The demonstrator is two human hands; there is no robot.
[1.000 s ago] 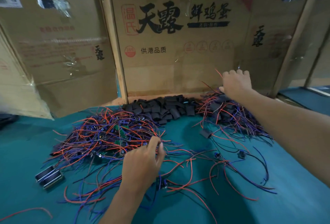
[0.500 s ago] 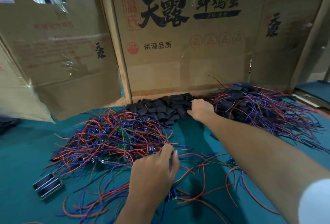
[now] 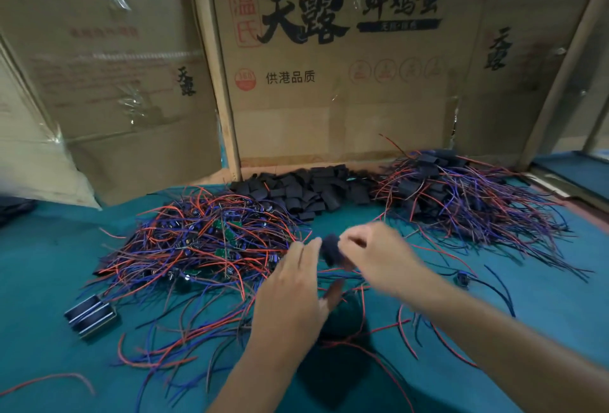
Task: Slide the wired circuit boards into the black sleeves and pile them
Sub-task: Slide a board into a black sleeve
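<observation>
The right hand (image 3: 379,256) has come back pinching a black sleeve (image 3: 331,248) beside the left hand's (image 3: 296,287) fingers, whose grip I cannot tell; tangled wires may snag insertion.

The worktop (image 3: 49,281) is covered in teal cloth. On it, a tangled heap of wired circuit boards (image 3: 204,248) is spread at the left, a pile of black sleeves (image 3: 296,192) is gathered at the back centre, and a pile of sleeved boards (image 3: 461,202) is heaped at the right. A small black-and-metal block (image 3: 90,315) is set near the left edge of the tangle, and loose wires (image 3: 158,356) are scattered across the near cloth.
</observation>
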